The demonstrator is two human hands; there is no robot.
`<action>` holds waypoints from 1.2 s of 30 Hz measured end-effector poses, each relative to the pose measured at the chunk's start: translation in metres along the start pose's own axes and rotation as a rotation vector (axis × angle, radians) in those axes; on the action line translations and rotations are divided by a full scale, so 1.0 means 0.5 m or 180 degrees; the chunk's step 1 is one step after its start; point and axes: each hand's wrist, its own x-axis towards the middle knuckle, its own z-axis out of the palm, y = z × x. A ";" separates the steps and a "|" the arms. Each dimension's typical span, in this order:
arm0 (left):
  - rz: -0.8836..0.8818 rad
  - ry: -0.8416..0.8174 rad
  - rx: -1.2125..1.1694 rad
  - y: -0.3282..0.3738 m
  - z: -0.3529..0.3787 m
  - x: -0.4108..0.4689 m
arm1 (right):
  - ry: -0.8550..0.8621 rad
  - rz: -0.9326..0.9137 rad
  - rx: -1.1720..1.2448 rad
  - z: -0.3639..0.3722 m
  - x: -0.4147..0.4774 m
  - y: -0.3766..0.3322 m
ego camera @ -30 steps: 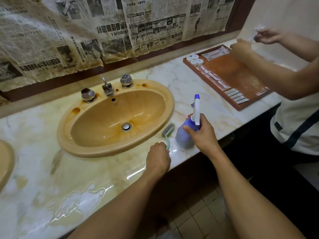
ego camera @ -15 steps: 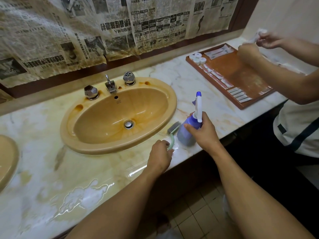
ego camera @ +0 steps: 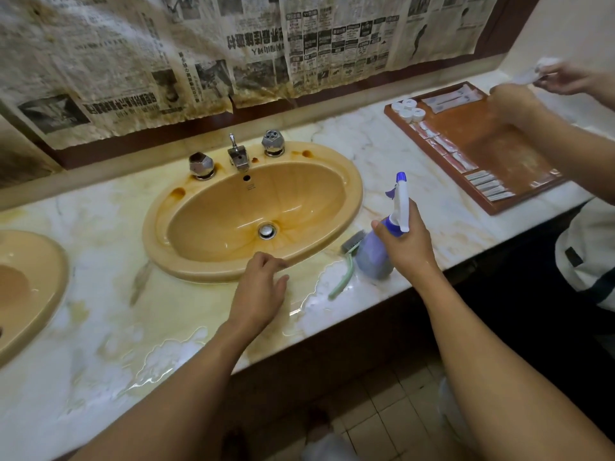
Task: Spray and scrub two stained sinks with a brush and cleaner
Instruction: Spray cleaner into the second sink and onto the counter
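Right hand (ego camera: 407,247): fingers curled round the neck of the spray bottle (ego camera: 371,261), just under its white trigger head.
Spray bottle: lilac-blue, standing on the table (ego camera: 432,201) just right of the sink (ego camera: 352,181), close against the brush (ego camera: 339,281).
Left hand (ego camera: 259,291): fingers loosely bent, holding nothing, at the sink's near rim; touching or not, I cannot tell.
Brush: lying on the wet table between sink and bottle, with its green handle toward the front edge and no hand on it.
Second sink (ego camera: 50,261): far left, partly in view.
Far right: another person's hands over a brown tray (ego camera: 492,141) of sachets.
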 end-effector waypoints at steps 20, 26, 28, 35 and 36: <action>-0.0811 -0.0718 0.0952 -0.358 -0.242 -0.098 | -0.1379 0.0302 -0.0362 0.314 -0.116 -0.221; -0.0786 -0.0647 0.0698 -0.357 -0.252 -0.089 | -0.1732 0.0667 0.0422 0.405 -0.142 -0.222; -0.0790 -0.0657 0.0728 -0.366 -0.255 -0.077 | -0.1834 0.0801 0.0455 0.428 -0.146 -0.223; -0.0984 -0.0958 0.0521 -0.399 -0.250 -0.048 | -0.1547 0.0727 0.0086 0.471 -0.122 -0.198; -0.0992 -0.0946 0.0496 -0.403 -0.248 -0.047 | -0.1492 0.0756 -0.0071 0.472 -0.116 -0.191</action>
